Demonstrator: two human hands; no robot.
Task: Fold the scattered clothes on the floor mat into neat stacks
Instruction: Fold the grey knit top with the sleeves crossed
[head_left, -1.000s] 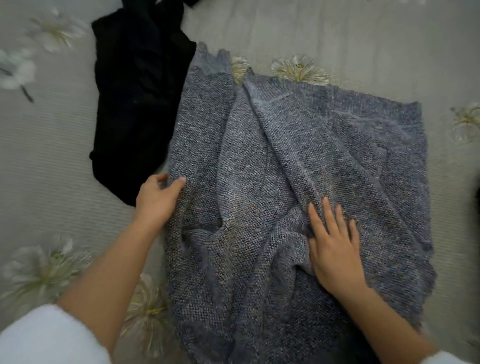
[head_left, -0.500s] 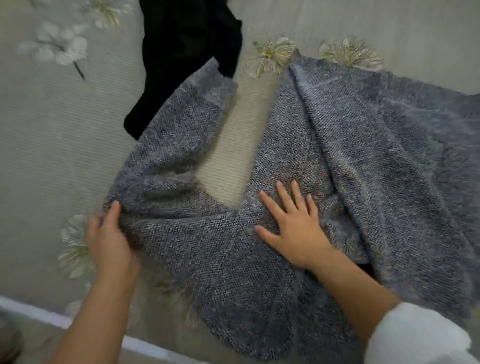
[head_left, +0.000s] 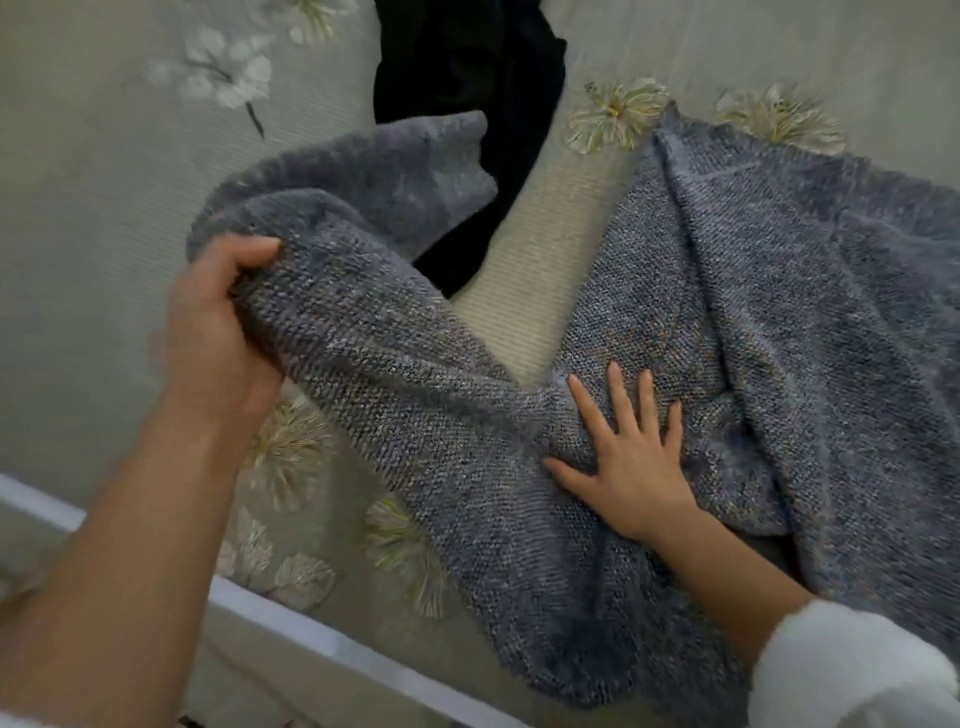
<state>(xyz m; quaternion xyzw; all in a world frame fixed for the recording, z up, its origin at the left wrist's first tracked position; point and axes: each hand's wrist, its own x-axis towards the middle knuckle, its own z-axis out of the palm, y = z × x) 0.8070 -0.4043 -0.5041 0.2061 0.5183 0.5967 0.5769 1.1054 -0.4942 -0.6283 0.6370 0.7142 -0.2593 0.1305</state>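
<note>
A grey-blue knitted sweater (head_left: 753, 322) lies spread over the floor mat (head_left: 93, 218), its body to the right and one sleeve stretched left. My left hand (head_left: 218, 332) grips that sleeve near its middle and holds it raised off the mat, the cuff end drooping behind. My right hand (head_left: 628, 457) rests flat with fingers spread on the sweater where the sleeve joins the body. A black garment (head_left: 467, 78) lies crumpled at the top, partly under the lifted sleeve.
The mat is pale grey-green with embroidered flowers (head_left: 618, 111). Its white border (head_left: 291, 629) runs diagonally along the lower left, with bare floor beyond. White sleeve cuffs show at my wrists.
My left hand has closed on the sleeve and lifted it up off the mat, folding it toward the body. My right hand stays pressed on the sweater. The view has shifted slightly left.
</note>
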